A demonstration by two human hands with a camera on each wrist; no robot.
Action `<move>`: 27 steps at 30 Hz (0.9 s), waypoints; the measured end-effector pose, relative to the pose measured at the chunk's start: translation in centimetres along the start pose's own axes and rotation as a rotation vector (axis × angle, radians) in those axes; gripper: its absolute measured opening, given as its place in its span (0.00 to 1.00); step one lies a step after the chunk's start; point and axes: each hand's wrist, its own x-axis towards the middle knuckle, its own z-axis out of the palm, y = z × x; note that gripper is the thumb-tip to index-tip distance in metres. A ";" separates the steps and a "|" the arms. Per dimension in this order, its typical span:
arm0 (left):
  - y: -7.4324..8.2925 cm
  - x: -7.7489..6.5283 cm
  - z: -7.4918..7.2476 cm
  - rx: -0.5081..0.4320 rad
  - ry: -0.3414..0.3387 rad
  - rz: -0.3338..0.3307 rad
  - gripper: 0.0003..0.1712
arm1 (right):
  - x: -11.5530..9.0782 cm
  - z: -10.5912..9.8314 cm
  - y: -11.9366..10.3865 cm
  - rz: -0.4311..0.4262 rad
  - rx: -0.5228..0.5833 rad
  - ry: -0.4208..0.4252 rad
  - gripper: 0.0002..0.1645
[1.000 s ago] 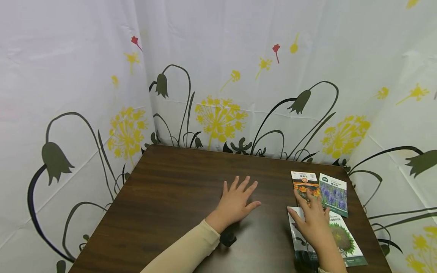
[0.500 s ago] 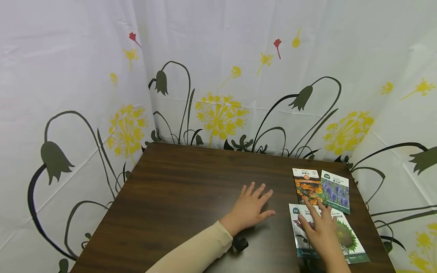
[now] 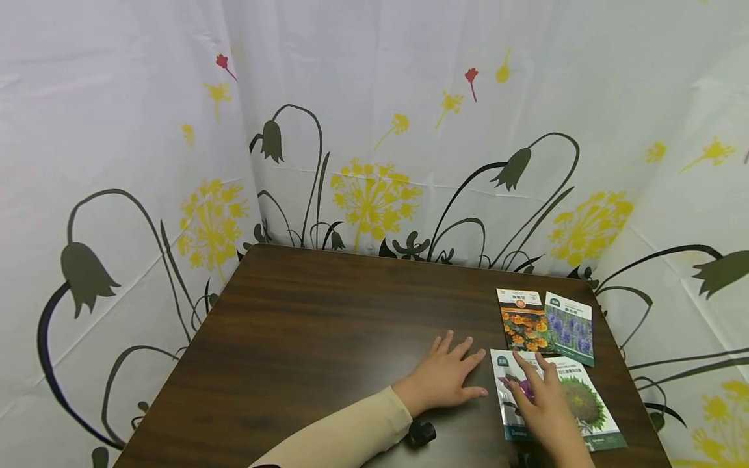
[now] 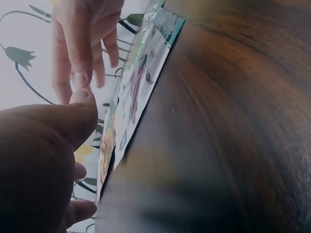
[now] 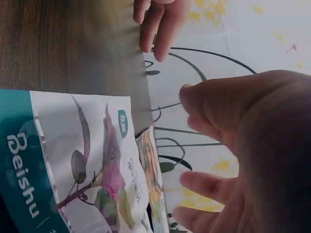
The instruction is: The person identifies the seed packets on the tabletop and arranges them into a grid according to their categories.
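Four-cornered picture packets, apparently seed packets, lie at the table's right: an orange-flower packet [image 3: 525, 325], a purple-flower packet [image 3: 569, 330], a white packet with a pink-purple flower [image 5: 85, 160] and a packet with a round green flower head [image 3: 592, 406]. My right hand [image 3: 548, 406], fingers spread, is over the nearer two packets and hides part of them. It holds nothing. To the left of them, my left hand [image 3: 443, 378] spreads its fingers over the brown tabletop, also holding nothing. In the left wrist view, both hands appear raised above the packets' level.
The dark brown wooden table [image 3: 304, 325] runs up to a white curtain [image 3: 351, 84] printed with flowers, which also hangs at both sides. A small black device [image 3: 421, 433] shows beneath my left wrist.
My left hand has moved right and nearer to me, toward the packets. My right hand has drawn back a little, uncovering the orange-flower packet. The packets have stayed put.
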 end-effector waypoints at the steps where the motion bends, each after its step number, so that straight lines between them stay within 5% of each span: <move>1: 0.1 0.0 0.0 -0.001 -0.001 0.001 0.48 | -0.1 0.0 0.0 -0.004 -0.002 0.001 0.36; 8: 1.2 0.4 -0.1 0.011 -0.015 0.037 0.48 | -0.3 -0.1 0.1 0.100 0.000 -0.133 0.21; 13: 2.2 1.2 0.1 0.021 -0.060 0.083 0.49 | -0.6 0.1 0.5 0.114 0.006 -0.182 0.20; 21: 3.7 2.5 -0.1 0.094 -0.071 0.190 0.49 | -0.9 0.6 1.3 -0.025 0.045 -0.075 0.20; 27: 3.4 1.8 1.0 0.105 -0.129 0.174 0.45 | -0.7 1.8 1.6 -0.141 0.041 -0.019 0.27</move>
